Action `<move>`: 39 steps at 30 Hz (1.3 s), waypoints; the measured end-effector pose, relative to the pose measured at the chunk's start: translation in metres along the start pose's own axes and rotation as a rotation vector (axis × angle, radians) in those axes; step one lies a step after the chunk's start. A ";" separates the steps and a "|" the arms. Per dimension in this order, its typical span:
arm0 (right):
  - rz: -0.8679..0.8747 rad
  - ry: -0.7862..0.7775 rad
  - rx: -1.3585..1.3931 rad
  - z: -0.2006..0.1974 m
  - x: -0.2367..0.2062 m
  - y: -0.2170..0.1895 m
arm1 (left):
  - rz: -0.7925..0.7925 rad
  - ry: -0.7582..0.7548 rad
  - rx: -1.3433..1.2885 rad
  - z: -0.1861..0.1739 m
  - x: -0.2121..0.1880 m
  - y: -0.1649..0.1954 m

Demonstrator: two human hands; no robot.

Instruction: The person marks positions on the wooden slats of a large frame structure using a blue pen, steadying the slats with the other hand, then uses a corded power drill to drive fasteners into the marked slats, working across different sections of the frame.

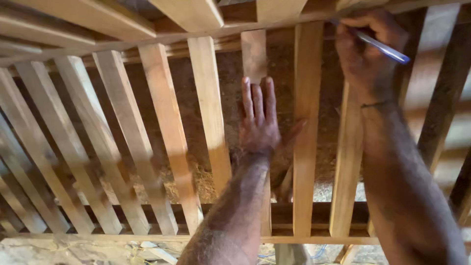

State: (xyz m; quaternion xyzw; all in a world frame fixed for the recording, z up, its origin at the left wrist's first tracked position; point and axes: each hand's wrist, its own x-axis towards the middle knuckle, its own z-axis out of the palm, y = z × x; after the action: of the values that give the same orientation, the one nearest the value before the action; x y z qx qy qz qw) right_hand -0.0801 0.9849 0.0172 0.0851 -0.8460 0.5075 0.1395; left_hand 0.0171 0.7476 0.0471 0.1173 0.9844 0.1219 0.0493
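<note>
A wooden frame of several pale slats (167,127) runs between a near rail (147,223) and a far rail (127,41). My left hand (260,118) lies flat, fingers together and thumb spread, on one slat (254,54) near the middle. My right hand (365,49) is closed around a blue and clear pen (380,46), its tip hidden where the hand meets the far rail above another slat (308,137). A thin dark band circles my right wrist.
Sawdust and wood shavings (230,88) cover the ground under the slats. More timber pieces (191,12) lie across the top. Dark wooden bars (446,103) stand at the right. Pale debris and a blue cord (314,254) lie below the near rail.
</note>
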 end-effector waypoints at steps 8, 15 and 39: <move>0.040 0.018 0.017 0.006 0.006 -0.005 | 0.011 0.054 -0.058 0.004 -0.004 0.003; -0.019 -0.001 -0.041 0.006 0.010 -0.009 | 0.011 0.053 -0.049 0.009 -0.002 0.003; -0.052 0.001 -0.026 0.007 0.007 -0.008 | 0.025 -0.004 0.000 0.006 -0.002 0.003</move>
State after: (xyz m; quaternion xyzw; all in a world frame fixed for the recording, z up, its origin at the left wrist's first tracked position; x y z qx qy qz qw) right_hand -0.0857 0.9750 0.0230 0.1049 -0.8499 0.4928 0.1542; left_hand 0.0207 0.7512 0.0419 0.1299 0.9827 0.1222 0.0497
